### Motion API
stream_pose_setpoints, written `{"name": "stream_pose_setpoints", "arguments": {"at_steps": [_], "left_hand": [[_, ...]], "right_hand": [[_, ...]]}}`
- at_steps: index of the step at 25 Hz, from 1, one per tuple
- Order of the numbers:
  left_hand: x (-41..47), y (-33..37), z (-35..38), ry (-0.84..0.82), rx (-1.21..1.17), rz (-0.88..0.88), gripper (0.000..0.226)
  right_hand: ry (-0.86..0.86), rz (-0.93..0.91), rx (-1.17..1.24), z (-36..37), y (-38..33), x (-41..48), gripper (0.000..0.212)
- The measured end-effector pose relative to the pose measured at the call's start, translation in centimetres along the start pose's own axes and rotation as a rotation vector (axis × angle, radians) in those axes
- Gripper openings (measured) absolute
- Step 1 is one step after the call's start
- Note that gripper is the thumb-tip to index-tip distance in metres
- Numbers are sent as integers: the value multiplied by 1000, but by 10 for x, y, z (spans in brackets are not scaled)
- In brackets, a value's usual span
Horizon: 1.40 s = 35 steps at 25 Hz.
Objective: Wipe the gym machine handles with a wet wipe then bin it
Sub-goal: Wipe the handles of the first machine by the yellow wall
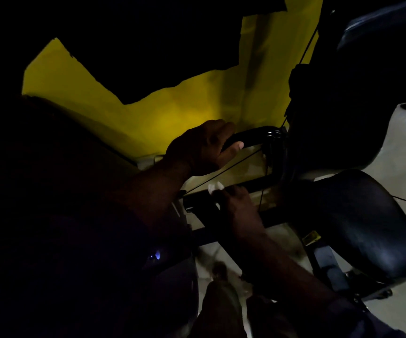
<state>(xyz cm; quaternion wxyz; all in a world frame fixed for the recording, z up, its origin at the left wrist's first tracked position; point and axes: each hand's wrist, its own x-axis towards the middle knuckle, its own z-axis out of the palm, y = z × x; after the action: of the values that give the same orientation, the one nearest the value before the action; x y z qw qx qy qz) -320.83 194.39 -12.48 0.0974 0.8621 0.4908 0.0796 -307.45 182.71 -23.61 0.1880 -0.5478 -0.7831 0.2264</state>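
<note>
The scene is dim. My left hand [204,147] grips the upper black handle [253,136] of the gym machine, thumb underneath. Below it, my right hand [236,203] holds a crumpled white wet wipe [213,187] against the lower black handle [197,200], fingers curled over the bar. Most of the wipe is hidden under my fingers. Both handles join a black frame on the right.
A black padded seat [358,220] sits at the right, with a dark back pad [343,106] above it. Thin cables cross between the handles. A yellow and black wall [148,111] stands behind. Pale floor [402,152] shows at right; my legs are below.
</note>
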Motion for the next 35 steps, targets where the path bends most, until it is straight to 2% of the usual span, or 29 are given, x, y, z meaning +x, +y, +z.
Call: {"name": "stream_pose_setpoints", "arguments": {"at_steps": [2,4,7,10,13,16,19,21,23,25,27,28,29,30,31,32,33,34,35], "left_hand": [[0,1,0,2,13,-14,41],[0,2,-1,23,7,7,38],[-2,2,-1,38,12,15,38],[-2,0,3,55,46,44,41],[-3,-3,6,57,93,179,54],[-1,-8,9,-4,114,256,63],[-2,-8,12,7,95,292,61],[-1,-7,11,11,88,293,60],[-1,-7,10,21,106,281,60],[0,-9,10,28,111,279,59],[0,-8,9,32,99,276,58],[-1,-6,8,29,88,273,58],[-2,-5,8,41,87,275,58],[-3,-4,7,47,84,268,58],[-4,-2,6,48,92,259,58],[-3,-2,4,54,98,261,58],[-3,-2,4,64,102,270,58],[-3,-3,5,72,105,272,58],[-3,-3,5,77,106,267,57]], "right_hand": [[64,81,25,-13,23,-9,37],[57,125,43,-11,24,-7,47],[25,82,11,1,-8,-1,53],[-39,38,-25,-8,-10,-13,55],[-4,26,9,-15,6,-8,48],[105,28,27,-7,-18,-4,33],[16,-65,70,6,-19,-10,40],[39,17,131,-7,7,-7,32],[218,222,106,-21,28,-1,16],[237,351,139,-14,20,3,18],[243,301,260,2,-21,5,21],[136,250,244,17,-38,0,30],[116,120,119,23,-36,-5,37],[66,81,126,12,-24,-3,37],[48,133,202,5,-6,-2,32],[125,248,294,-7,12,-1,25],[183,360,263,-11,28,3,20],[234,400,248,-6,31,4,15],[212,427,393,1,20,8,17]]}}
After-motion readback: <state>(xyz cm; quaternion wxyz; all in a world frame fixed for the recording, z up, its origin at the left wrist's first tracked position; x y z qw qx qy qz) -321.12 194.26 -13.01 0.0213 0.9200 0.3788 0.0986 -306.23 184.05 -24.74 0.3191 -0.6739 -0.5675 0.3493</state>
